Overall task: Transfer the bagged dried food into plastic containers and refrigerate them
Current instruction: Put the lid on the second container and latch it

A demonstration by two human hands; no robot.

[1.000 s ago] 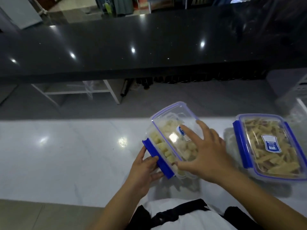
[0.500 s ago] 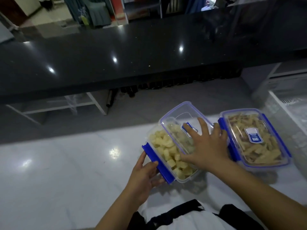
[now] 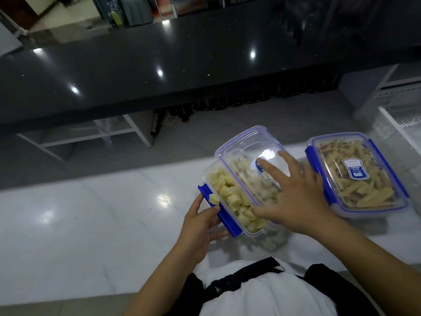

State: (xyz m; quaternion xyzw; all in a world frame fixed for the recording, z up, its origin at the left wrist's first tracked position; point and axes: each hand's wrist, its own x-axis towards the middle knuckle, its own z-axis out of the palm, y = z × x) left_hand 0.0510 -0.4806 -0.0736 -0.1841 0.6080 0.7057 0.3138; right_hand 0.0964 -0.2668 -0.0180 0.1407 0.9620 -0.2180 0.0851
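A clear plastic container (image 3: 230, 197) full of pale yellow dried pieces sits on the white counter (image 3: 91, 224). Its clear lid (image 3: 246, 151) lies askew over the right part, leaving the left side uncovered. My right hand (image 3: 296, 195) presses flat on the lid with spread fingers. My left hand (image 3: 200, 222) holds the container's blue side clip (image 3: 225, 222); one loose piece (image 3: 214, 198) sits on the clip by my thumb. To the right stands a second container (image 3: 357, 174) of beige strips, lid closed, with blue clips.
A black glossy countertop (image 3: 182, 65) runs across the back, above a grey floor with a white frame (image 3: 127, 131). A white wire rack (image 3: 401, 106) stands at the far right. A crumpled clear bag (image 3: 268, 240) lies under the near container.
The lid has slid rightward, uncovering more of the yellow pieces. One piece now lies on the blue clip. My left hand has moved up along the clip.
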